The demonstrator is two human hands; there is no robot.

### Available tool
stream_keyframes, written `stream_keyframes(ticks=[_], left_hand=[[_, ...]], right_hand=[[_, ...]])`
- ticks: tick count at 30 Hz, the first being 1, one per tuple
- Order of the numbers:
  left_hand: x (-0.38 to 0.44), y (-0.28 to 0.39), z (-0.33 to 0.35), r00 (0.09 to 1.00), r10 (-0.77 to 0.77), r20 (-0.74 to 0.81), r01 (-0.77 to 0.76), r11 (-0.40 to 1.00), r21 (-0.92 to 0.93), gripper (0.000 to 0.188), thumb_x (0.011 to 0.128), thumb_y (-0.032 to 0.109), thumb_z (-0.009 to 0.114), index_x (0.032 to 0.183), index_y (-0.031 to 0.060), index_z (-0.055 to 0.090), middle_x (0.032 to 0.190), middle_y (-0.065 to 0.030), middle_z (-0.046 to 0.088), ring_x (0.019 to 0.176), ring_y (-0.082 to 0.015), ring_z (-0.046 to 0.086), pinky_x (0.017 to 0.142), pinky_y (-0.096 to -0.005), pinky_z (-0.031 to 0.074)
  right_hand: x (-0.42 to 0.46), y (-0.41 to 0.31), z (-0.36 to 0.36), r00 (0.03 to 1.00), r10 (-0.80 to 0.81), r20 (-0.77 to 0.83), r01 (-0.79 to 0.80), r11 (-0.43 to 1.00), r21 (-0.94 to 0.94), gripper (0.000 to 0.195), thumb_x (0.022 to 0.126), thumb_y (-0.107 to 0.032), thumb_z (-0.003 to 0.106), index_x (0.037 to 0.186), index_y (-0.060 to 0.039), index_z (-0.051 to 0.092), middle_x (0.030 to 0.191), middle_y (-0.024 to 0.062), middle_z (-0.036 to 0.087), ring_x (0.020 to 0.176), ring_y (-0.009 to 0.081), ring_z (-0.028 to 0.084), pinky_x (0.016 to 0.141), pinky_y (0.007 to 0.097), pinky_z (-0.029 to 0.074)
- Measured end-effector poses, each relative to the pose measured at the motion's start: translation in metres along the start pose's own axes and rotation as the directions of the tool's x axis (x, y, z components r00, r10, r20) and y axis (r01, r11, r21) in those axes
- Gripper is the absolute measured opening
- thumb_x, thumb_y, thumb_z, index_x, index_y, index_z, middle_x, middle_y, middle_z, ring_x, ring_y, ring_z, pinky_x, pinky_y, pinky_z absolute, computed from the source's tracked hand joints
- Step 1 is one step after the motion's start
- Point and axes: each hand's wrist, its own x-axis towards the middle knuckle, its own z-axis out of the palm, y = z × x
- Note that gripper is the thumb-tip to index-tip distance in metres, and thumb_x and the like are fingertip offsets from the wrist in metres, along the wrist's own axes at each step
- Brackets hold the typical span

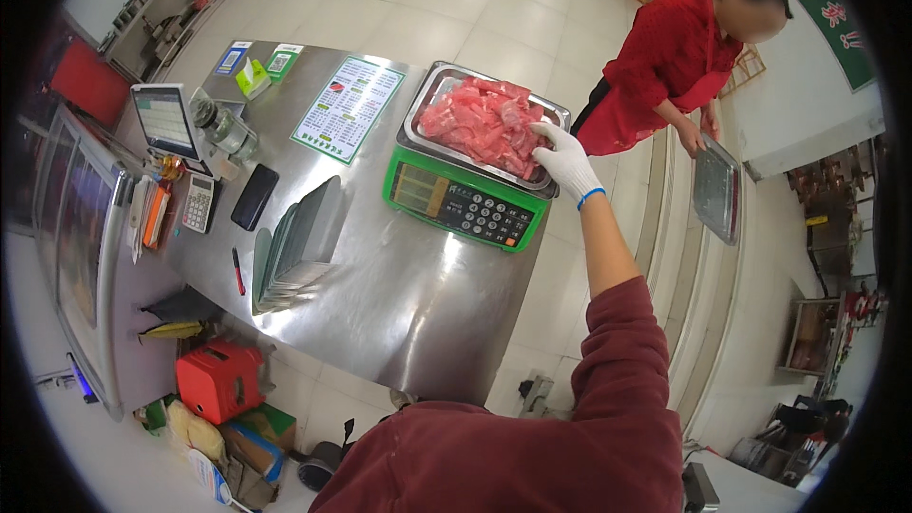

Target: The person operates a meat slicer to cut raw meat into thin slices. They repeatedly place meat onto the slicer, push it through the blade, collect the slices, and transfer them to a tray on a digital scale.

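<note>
My right hand [567, 159], in a white knit glove with a blue cuff, is at the right end of a steel tray [425, 144]. Its fingertips touch the slices of raw red meat [477, 125] heaped there; whether they pinch a slice or the rim is hidden. Beneath the tray is a green electronic scale [456, 210], with a display and round keys facing me. The scale rests on a stainless steel table [399, 299]. My left hand is out of view.
A person in red [662, 78] holds another tray [716, 189] beyond the table's right edge. On the table are a printed sheet [349, 108], a phone [255, 197], a standing notebook [303, 242], a pen [238, 271], a calculator [199, 204] and a glass jar [228, 130].
</note>
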Motion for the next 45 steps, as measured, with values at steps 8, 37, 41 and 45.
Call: stream_keyframes(ticks=[8,37,41,45], left_hand=[[-0.008,0.019,-0.003,1.000,-0.013,-0.007,0.013,1.000,0.009,0.052,0.098,0.041,0.055,0.131,0.0019,0.066,0.115,-0.0217,0.073,0.109,-0.0331,0.069,0.095,-0.0437,0.053],[0.052,0.027,-0.104,0.953,0.177,0.247,-0.283,0.811,0.512,0.055,0.095,0.040,0.055,0.136,0.0052,0.065,0.126,-0.0227,0.070,0.120,-0.0359,0.066,0.104,-0.0419,0.050],[0.025,0.142,-0.115,0.895,0.215,0.390,-0.435,0.616,0.657,0.049,0.096,0.035,0.054,0.134,0.0076,0.066,0.123,-0.0187,0.072,0.118,-0.0337,0.067,0.103,-0.0407,0.051],[0.122,0.126,-0.118,0.754,0.328,0.570,-0.657,0.392,0.644,0.046,0.096,0.034,0.053,0.131,0.0085,0.068,0.125,-0.0182,0.072,0.120,-0.0339,0.066,0.105,-0.0423,0.049]], right_hand=[[0.067,-0.004,-0.021,0.998,0.032,-0.055,-0.026,0.994,0.102,0.044,0.092,-0.011,0.050,0.131,0.0034,0.065,0.124,0.0176,0.071,0.113,0.0249,0.067,0.100,0.0335,0.050],[-0.328,-0.390,-0.151,0.930,-0.323,0.176,0.346,0.608,-0.714,0.017,0.077,-0.017,0.080,0.088,-0.0091,0.070,0.086,0.0093,0.067,0.077,0.0303,0.065,0.069,0.0416,0.052],[-0.443,-0.471,-0.141,0.996,-0.085,0.020,0.055,0.432,-0.900,0.021,0.083,-0.024,0.077,0.098,-0.0090,0.071,0.091,0.0096,0.070,0.079,0.0297,0.068,0.072,0.0424,0.054],[-0.516,-0.531,-0.111,0.991,-0.049,-0.128,-0.107,0.303,-0.947,0.033,0.089,-0.035,0.073,0.109,-0.0089,0.072,0.097,0.0104,0.073,0.082,0.0310,0.070,0.074,0.0445,0.056]])
